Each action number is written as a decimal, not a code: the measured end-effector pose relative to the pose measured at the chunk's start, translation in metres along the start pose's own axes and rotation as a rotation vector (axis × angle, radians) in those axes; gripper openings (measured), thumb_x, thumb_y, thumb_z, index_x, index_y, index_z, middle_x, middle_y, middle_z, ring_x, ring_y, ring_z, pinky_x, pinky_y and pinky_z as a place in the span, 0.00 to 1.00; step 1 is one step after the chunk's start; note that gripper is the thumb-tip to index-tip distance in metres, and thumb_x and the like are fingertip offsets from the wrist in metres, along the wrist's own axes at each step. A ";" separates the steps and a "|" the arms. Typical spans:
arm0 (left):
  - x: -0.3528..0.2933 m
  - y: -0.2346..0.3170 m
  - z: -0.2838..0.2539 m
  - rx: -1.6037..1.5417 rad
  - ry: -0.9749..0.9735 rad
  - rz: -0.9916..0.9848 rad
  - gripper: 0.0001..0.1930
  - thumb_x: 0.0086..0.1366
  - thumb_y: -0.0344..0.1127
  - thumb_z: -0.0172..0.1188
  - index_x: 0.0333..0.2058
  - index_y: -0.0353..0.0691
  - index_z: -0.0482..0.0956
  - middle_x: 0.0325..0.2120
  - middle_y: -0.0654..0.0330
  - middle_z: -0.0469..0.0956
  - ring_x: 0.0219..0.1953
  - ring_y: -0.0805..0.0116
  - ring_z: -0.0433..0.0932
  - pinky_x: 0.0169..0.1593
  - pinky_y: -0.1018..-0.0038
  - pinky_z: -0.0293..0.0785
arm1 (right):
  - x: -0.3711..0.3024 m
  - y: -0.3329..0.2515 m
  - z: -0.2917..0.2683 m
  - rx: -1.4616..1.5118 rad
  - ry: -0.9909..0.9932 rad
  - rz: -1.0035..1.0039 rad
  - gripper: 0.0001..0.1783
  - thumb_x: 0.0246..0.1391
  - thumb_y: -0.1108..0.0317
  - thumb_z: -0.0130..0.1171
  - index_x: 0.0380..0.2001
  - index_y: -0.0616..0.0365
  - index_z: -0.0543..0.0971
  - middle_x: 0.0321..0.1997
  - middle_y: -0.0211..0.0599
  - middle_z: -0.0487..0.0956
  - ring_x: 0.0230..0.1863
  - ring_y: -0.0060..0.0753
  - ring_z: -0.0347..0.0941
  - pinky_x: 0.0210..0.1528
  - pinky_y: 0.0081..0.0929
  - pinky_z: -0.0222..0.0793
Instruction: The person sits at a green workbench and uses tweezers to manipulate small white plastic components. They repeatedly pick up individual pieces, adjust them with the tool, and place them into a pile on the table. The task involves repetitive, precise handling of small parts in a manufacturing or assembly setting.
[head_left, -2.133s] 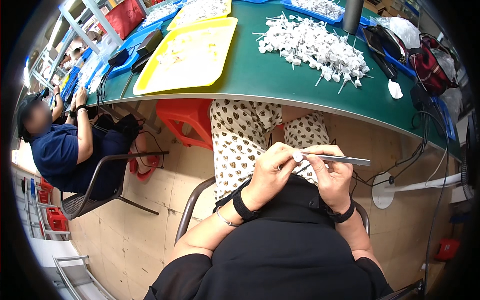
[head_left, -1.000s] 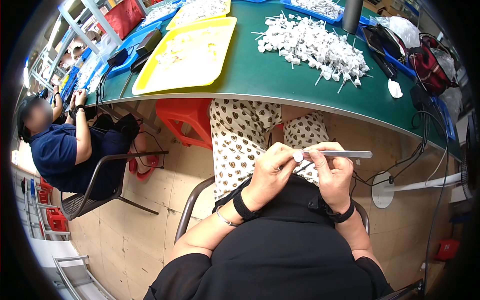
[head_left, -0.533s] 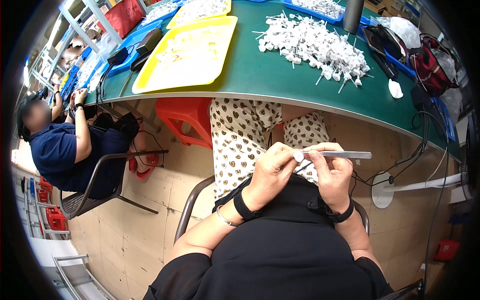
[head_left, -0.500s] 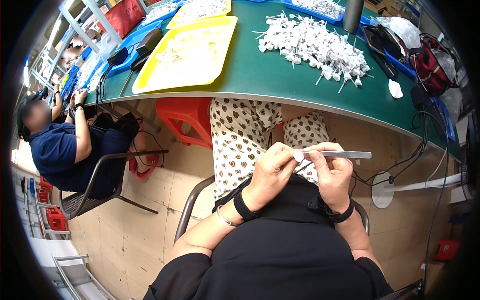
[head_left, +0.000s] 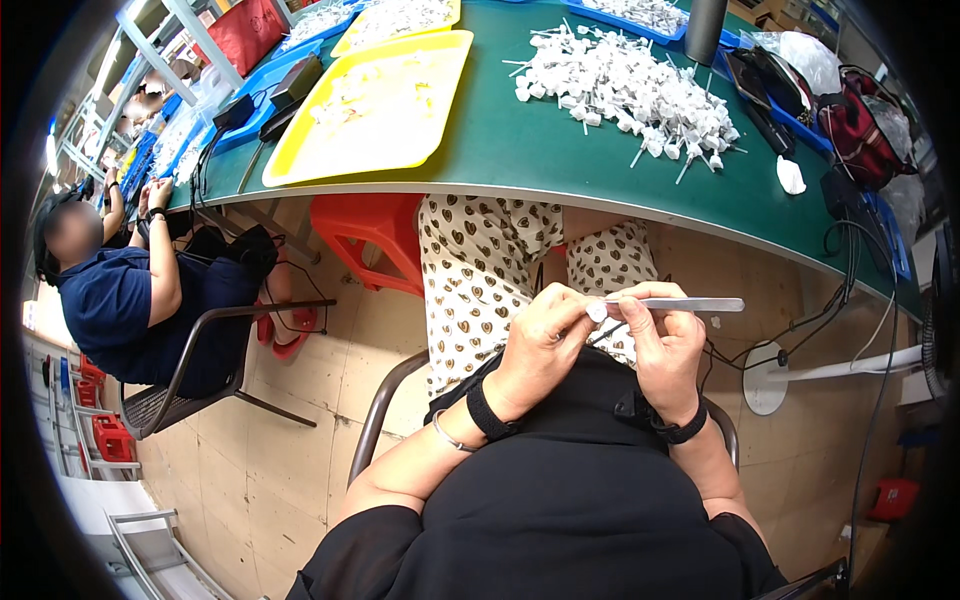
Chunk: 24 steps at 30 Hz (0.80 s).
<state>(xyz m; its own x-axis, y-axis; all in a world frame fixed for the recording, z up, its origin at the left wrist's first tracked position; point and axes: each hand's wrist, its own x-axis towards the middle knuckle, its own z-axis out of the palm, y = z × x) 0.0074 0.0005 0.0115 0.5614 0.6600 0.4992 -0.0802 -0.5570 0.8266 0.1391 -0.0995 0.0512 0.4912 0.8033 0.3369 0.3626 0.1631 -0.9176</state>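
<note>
Over my lap, my left hand [head_left: 548, 336] pinches a small round white plastic piece [head_left: 597, 312] between thumb and fingertips. My right hand [head_left: 664, 340] is closed around a pair of metal tweezers [head_left: 700, 304], whose broad end sticks out to the right. The tips of the tweezers meet the white piece, partly hidden by my fingers. A thin dark lead seems to run down from the piece. On the green table [head_left: 480, 150] in front lies a heap of white plastic pieces with thin grey leads [head_left: 640, 95].
A yellow tray [head_left: 375, 110] with small pale parts stands at the table's left. Pouches and plastic bags [head_left: 865, 130] crowd the right side near hanging cables. A red stool [head_left: 370, 240] is under the table. A co-worker [head_left: 150, 270] sits at the left.
Both hands keep nearly the same pose, and the tweezers stay at the white piece. A small pale speck now shows below the broad end of the tweezers.
</note>
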 end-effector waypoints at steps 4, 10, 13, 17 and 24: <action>0.001 0.002 -0.001 -0.003 -0.013 -0.010 0.07 0.64 0.23 0.67 0.40 0.38 0.85 0.30 0.60 0.81 0.32 0.69 0.81 0.35 0.75 0.78 | 0.002 0.000 0.005 0.055 0.080 -0.033 0.05 0.64 0.74 0.64 0.37 0.66 0.83 0.33 0.33 0.84 0.30 0.21 0.78 0.33 0.21 0.74; 0.000 0.001 0.000 -0.024 -0.015 -0.021 0.06 0.64 0.23 0.67 0.40 0.37 0.85 0.30 0.60 0.81 0.32 0.69 0.81 0.35 0.75 0.77 | 0.004 -0.002 0.001 -0.016 -0.016 -0.092 0.03 0.63 0.76 0.63 0.38 0.66 0.82 0.33 0.35 0.84 0.32 0.25 0.82 0.35 0.23 0.77; -0.001 -0.001 0.000 -0.056 -0.016 -0.029 0.06 0.65 0.24 0.67 0.41 0.37 0.85 0.30 0.60 0.81 0.32 0.69 0.80 0.35 0.75 0.76 | 0.006 -0.009 -0.001 -0.082 -0.062 -0.142 0.03 0.63 0.77 0.63 0.38 0.66 0.82 0.33 0.37 0.84 0.32 0.27 0.82 0.35 0.23 0.77; -0.002 -0.005 0.001 -0.073 -0.012 -0.002 0.07 0.65 0.23 0.66 0.41 0.37 0.85 0.30 0.59 0.80 0.32 0.68 0.81 0.35 0.74 0.77 | 0.009 -0.013 -0.006 -0.106 -0.121 -0.159 0.03 0.62 0.78 0.63 0.38 0.65 0.82 0.33 0.39 0.84 0.32 0.28 0.83 0.34 0.23 0.78; 0.001 -0.006 0.002 -0.254 0.021 -0.089 0.06 0.64 0.23 0.67 0.40 0.36 0.86 0.30 0.60 0.80 0.32 0.69 0.81 0.35 0.73 0.77 | 0.003 0.000 0.003 0.142 0.017 -0.177 0.06 0.61 0.77 0.65 0.41 0.65 0.83 0.36 0.39 0.85 0.33 0.28 0.84 0.37 0.23 0.79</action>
<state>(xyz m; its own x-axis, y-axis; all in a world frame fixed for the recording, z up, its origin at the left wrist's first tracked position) 0.0095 0.0033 0.0063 0.5586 0.7126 0.4245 -0.2366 -0.3537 0.9049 0.1380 -0.0948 0.0516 0.4437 0.7454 0.4976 0.3299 0.3804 -0.8640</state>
